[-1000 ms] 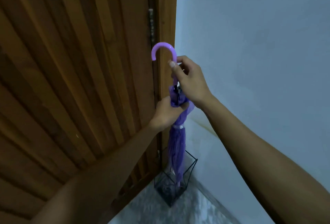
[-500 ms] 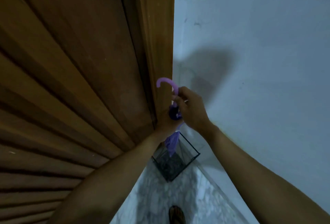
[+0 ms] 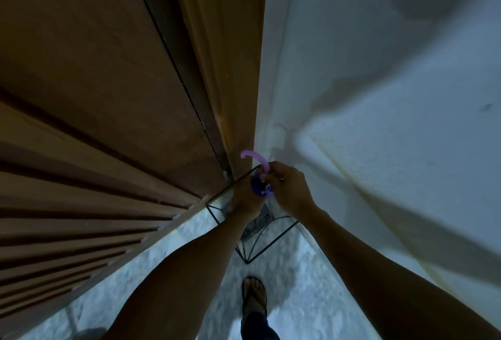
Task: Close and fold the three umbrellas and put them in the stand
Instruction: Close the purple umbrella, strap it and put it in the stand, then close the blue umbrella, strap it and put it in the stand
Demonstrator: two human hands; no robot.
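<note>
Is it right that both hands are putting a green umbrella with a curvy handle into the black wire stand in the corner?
Not quite: the umbrella is purple, not green, as the head view shows. The rest holds: the left hand and right hand hold it over the black wire stand in the corner.

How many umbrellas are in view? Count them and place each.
1: the purple umbrella, held by both hands, left hand and right hand, over the wire stand in the corner. The arms may hide others.

A purple umbrella (image 3: 260, 185) with a paler lilac hooked handle is showing against a black wire stand (image 3: 267, 247), brown wooden slatted door (image 3: 108, 122), pale bluish wall (image 3: 393, 68) and mottled grey-white floor (image 3: 298, 299).
</note>
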